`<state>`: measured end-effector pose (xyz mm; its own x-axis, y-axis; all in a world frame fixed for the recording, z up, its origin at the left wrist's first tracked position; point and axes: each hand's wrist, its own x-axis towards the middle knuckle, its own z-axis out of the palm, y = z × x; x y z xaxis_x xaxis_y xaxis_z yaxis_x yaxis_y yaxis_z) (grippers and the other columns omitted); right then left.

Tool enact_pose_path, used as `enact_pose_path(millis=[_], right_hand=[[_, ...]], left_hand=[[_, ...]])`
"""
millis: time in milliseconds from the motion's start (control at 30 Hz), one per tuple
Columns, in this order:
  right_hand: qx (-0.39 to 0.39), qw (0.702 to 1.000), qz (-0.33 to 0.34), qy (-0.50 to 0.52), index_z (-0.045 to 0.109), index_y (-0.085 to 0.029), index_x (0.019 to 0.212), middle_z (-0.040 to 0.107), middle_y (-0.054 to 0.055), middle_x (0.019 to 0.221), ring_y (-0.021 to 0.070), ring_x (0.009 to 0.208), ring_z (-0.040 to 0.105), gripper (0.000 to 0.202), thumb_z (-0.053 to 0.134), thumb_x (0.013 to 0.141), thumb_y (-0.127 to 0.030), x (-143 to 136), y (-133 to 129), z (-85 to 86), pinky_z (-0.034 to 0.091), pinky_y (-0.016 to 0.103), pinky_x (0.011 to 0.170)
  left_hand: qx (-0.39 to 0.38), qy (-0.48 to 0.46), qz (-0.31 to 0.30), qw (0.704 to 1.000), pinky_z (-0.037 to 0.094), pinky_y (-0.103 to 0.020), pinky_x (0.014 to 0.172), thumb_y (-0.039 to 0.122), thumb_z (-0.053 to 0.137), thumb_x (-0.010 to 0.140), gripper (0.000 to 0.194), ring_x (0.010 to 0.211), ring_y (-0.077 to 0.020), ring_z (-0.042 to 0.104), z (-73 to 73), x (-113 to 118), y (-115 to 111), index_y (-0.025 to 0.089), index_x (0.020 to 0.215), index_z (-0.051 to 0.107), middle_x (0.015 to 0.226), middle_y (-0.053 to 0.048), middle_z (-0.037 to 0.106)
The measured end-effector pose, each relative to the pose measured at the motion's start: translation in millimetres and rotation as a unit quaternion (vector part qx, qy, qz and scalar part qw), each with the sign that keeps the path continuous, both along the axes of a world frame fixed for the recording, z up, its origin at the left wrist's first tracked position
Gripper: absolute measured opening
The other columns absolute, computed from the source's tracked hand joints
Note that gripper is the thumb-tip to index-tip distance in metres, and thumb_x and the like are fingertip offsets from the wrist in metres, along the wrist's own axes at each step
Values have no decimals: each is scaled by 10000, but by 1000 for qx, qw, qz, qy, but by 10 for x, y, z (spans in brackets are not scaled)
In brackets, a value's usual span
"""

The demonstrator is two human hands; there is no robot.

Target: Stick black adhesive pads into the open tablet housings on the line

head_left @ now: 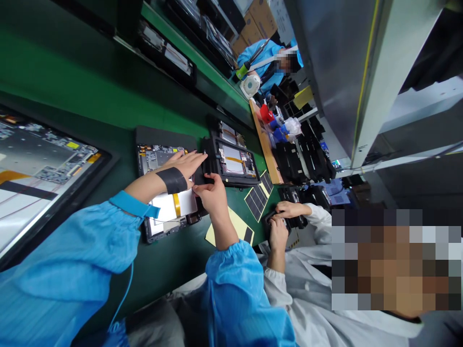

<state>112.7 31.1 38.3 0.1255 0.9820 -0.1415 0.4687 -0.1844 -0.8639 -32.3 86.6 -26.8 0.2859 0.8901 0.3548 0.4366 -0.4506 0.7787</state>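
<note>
An opened tablet (187, 200), its circuit board, silver battery and orange ribbon cable exposed, lies on the green bench in front of me. My left hand (181, 168) rests over its upper part with fingers stretched out towards its far right edge. A black tape patch (174, 180) sticks to the back of that hand, and a blue wrist strap (133, 205) circles the wrist. At the tablet's right edge my right hand (212, 193) is closed in a pinch, thumb and forefinger together; what lies between them is too small to make out.
Stacked open tablets (237, 161) stand just beyond my hands. A yellow sheet (231, 229) and a sheet of black adhesive pieces (259, 195) lie to the right. Another large opened tablet (43, 168) is at left. Beside me, a co-worker's hands (282, 224) handle a black device.
</note>
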Motion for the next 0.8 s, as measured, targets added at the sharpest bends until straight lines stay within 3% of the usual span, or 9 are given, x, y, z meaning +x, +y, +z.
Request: enact_pose_path(millis=[200, 367, 500, 667, 800], right_hand=[[-80, 996, -16, 22, 576, -233, 1135, 693, -88, 595, 223, 729, 754, 495, 769, 701, -94, -29, 1, 165, 577, 359, 825], [-158, 984, -20, 81, 616, -209, 1174, 754, -29, 676, 213, 703, 784, 457, 804, 770, -110, 8, -28, 430, 588, 303, 724], [-203, 968, -33, 146, 620, -206, 1187, 817, 50, 872, 205, 739, 813, 330, 763, 889, -198, 76, -108, 606, 604, 273, 681], [-281, 902, -84, 318, 625, -171, 1091, 820, 80, 864, 208, 708, 814, 88, 562, 1043, -209, 152, -213, 659, 651, 299, 665], [-325, 846, -118, 405, 638, -128, 1071, 816, 102, 859, 204, 719, 814, 289, 375, 1119, -237, 194, -244, 651, 665, 308, 651]], left_hand=[[-56, 51, -29, 997, 205, -611, 1298, 199, 615, 625, 960, 1561, -366, 358, 244, -72, -39, 103, 1563, 429, 1638, -186, 440], [-91, 76, -30, 992, 146, -541, 1327, 248, 592, 627, 1039, 1591, -332, 302, 307, -62, -46, 105, 1623, 332, 1689, -135, 372], [-92, 79, -31, 992, 147, -564, 1319, 234, 577, 646, 1010, 1594, -331, 297, 349, -69, -75, 77, 1615, 340, 1684, -176, 368], [-84, 70, -24, 994, 152, -570, 1317, 244, 571, 632, 1013, 1593, -323, 300, 292, -64, -64, 93, 1610, 355, 1689, -147, 366], [-85, 59, -15, 995, 125, -515, 1332, 321, 564, 593, 1055, 1593, -295, 300, 126, -31, 22, 143, 1614, 363, 1693, -51, 372]])
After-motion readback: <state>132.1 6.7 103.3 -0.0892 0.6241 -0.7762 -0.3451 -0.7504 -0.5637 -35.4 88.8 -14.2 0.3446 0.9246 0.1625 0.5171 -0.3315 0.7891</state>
